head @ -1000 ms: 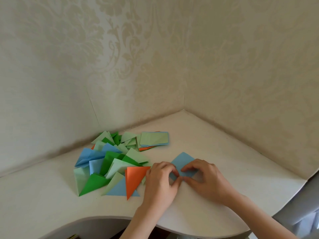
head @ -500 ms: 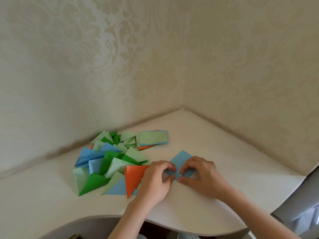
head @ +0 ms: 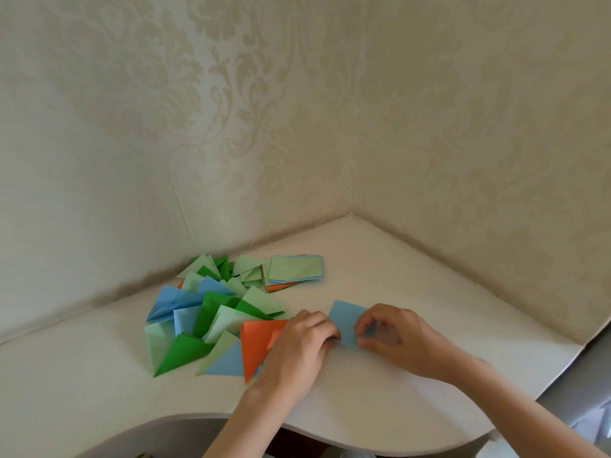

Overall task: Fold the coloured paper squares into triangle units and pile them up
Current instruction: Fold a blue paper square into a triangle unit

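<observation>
A light blue paper (head: 345, 320) lies on the white table (head: 413, 282) between my hands. My left hand (head: 297, 348) has its fingers curled down on the paper's left edge. My right hand (head: 393, 338) pinches the paper's right part with thumb and curled fingers. A pile of folded triangle units (head: 211, 322) in green, light green, blue and orange spreads to the left, and my left hand overlaps its orange triangle (head: 258, 342). A stack of flat paper squares (head: 294, 269), light green on top, lies behind the pile.
The table fits into a corner between two wallpapered walls (head: 463, 143). Its curved front edge (head: 363, 441) runs under my forearms. Bare table surface lies to the right of my hands.
Both hands have shifted slightly on the blue paper. More of the paper shows between them now, and its shape looks narrower than a second ago.
</observation>
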Available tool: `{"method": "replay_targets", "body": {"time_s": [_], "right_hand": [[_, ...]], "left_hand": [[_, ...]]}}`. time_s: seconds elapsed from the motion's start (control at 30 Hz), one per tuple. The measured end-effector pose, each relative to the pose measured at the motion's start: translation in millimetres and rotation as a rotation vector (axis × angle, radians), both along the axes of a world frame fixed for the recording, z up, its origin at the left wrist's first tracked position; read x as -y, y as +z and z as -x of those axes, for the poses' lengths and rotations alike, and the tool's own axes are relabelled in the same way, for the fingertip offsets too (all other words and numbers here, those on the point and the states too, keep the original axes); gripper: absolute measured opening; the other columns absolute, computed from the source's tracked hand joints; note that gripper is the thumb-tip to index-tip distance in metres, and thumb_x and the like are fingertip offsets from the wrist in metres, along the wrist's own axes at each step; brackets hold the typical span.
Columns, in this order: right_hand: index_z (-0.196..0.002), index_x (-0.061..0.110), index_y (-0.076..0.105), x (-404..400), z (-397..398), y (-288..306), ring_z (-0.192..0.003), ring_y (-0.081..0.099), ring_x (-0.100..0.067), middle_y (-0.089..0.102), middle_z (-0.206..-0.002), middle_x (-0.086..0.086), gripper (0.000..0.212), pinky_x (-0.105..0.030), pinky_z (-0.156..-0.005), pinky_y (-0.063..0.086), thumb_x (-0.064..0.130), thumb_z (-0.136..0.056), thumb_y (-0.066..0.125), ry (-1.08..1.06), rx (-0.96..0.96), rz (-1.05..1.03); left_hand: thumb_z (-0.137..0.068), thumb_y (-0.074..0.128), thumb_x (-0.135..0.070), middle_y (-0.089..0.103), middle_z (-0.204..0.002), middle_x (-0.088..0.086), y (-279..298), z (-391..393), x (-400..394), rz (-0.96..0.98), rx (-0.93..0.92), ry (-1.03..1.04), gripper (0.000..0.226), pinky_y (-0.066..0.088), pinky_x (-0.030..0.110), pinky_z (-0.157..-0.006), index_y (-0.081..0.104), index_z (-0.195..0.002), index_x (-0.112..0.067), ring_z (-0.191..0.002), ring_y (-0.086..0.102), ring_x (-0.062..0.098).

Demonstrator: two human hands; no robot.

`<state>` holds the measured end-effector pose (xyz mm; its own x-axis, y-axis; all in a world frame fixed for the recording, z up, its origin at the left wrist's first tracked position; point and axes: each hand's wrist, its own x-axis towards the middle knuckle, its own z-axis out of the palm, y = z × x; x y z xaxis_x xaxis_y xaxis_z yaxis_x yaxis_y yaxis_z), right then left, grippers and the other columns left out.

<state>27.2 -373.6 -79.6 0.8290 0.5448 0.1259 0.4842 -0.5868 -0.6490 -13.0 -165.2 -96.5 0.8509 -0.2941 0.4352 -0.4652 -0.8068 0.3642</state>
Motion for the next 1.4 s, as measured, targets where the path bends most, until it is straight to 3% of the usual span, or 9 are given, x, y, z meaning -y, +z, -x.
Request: {"method": "replay_targets", "body": {"time_s": [0.2, 0.3, 0.4, 0.6, 0.73, 0.97, 1.1, 1.27, 1.4], "right_hand": [[-0.084, 0.031, 0.07, 9.4, 11.7, -10.3, -0.101, 0.057, 0.006, 0.06, -0.108, 0.023, 0.018, -0.01, -0.089, 0.04, 0.047, -0.077, 0.064, 0.024, 0.132, -0.023], [-0.083, 0.032, 0.068, 5.5, 13.3, -18.8, -0.102, 0.053, 0.008, 0.055, -0.109, 0.025, 0.023, -0.007, -0.089, 0.037, 0.053, -0.074, 0.068, -0.016, 0.151, 0.0], [-0.077, 0.029, 0.067, -1.3, 9.7, -29.1, -0.095, 0.054, 0.004, 0.054, -0.103, 0.023, 0.018, -0.017, -0.087, 0.043, 0.047, -0.079, 0.069, -0.106, 0.228, -0.028], [-0.074, 0.029, 0.059, -8.9, 6.4, -26.0, -0.086, 0.053, 0.0, 0.054, -0.097, 0.016, 0.024, -0.021, -0.079, 0.044, 0.051, -0.077, 0.067, -0.16, 0.292, 0.007], [-0.092, 0.034, 0.063, -11.4, 3.1, -24.8, -0.101, 0.046, 0.001, 0.048, -0.108, 0.014, 0.03, -0.005, -0.083, 0.032, 0.043, -0.069, 0.08, -0.236, 0.145, -0.089], [-0.117, 0.043, 0.049, -5.2, -17.3, -4.7, -0.116, 0.039, -0.009, 0.04, -0.121, 0.011, 0.059, -0.025, -0.097, 0.036, 0.034, -0.068, 0.081, -0.158, -0.143, 0.114], [-0.126, 0.037, 0.049, 0.6, -23.0, 8.3, -0.112, 0.044, -0.006, 0.044, -0.123, 0.01, 0.064, -0.015, -0.091, 0.036, 0.024, -0.072, 0.08, -0.067, -0.22, 0.186], [-0.117, 0.029, 0.062, 0.8, -19.0, 23.3, -0.074, 0.052, 0.009, 0.056, -0.099, 0.015, 0.044, 0.001, -0.067, 0.036, 0.006, -0.08, 0.062, -0.112, -0.238, 0.147], [-0.101, 0.03, 0.07, 4.7, -5.4, 15.1, -0.078, 0.054, 0.0, 0.056, -0.086, 0.017, 0.028, -0.002, -0.067, 0.036, 0.011, -0.083, 0.061, -0.249, -0.034, 0.191]], "left_hand": [[-0.083, 0.068, -0.017, 0.061, -0.085, -0.006, -0.1, 0.8, 6.4, 0.094, -0.058, 0.01, 0.002, 0.034, 0.013, -0.07, 0.07, -0.082, -0.016, -0.08, 0.055, 0.009], [-0.082, 0.071, -0.028, 0.058, -0.08, -0.006, -1.6, -3.1, 8.4, 0.184, -0.135, 0.069, 0.015, 0.034, 0.015, -0.064, 0.068, -0.08, -0.014, -0.069, 0.049, 0.005], [-0.083, 0.069, -0.038, 0.052, -0.075, -0.008, -2.5, -6.9, 11.5, 0.195, -0.142, 0.144, 0.025, 0.032, 0.015, -0.06, 0.066, -0.081, -0.013, -0.066, 0.045, 0.006], [-0.077, 0.073, -0.038, 0.045, -0.067, -0.013, -9.0, -6.8, 19.5, 0.267, -0.153, 0.221, 0.031, 0.033, 0.016, -0.055, 0.046, -0.084, -0.024, -0.061, 0.043, 0.004], [-0.074, 0.077, -0.03, 0.049, -0.08, -0.014, -11.7, -8.3, 19.2, 0.305, -0.193, 0.216, 0.034, 0.034, 0.013, -0.06, 0.048, -0.091, -0.023, -0.066, 0.044, 0.0], [-0.076, 0.076, -0.014, 0.047, -0.075, -0.008, -6.1, -10.6, 4.0, 0.345, -0.277, 0.206, 0.024, 0.036, 0.01, -0.059, 0.055, -0.083, -0.025, -0.064, 0.048, 0.003], [-0.08, 0.069, -0.003, 0.05, -0.081, -0.01, -4.4, -6.7, 1.2, 0.308, -0.27, 0.158, 0.021, 0.035, 0.007, -0.062, 0.067, -0.085, -0.023, -0.069, 0.051, 0.0], [-0.086, 0.056, 0.002, 0.053, -0.089, -0.009, -8.1, -3.5, 8.3, 0.055, -0.099, 0.107, 0.03, 0.042, 0.024, -0.072, 0.07, -0.088, -0.024, -0.084, 0.047, 0.009], [-0.09, 0.057, -0.025, 0.057, -0.09, -0.009, -6.6, 1.7, 13.5, -0.007, -0.003, 0.082, 0.012, 0.047, 0.036, -0.071, 0.068, -0.091, -0.022, -0.081, 0.049, 0.016]]}}
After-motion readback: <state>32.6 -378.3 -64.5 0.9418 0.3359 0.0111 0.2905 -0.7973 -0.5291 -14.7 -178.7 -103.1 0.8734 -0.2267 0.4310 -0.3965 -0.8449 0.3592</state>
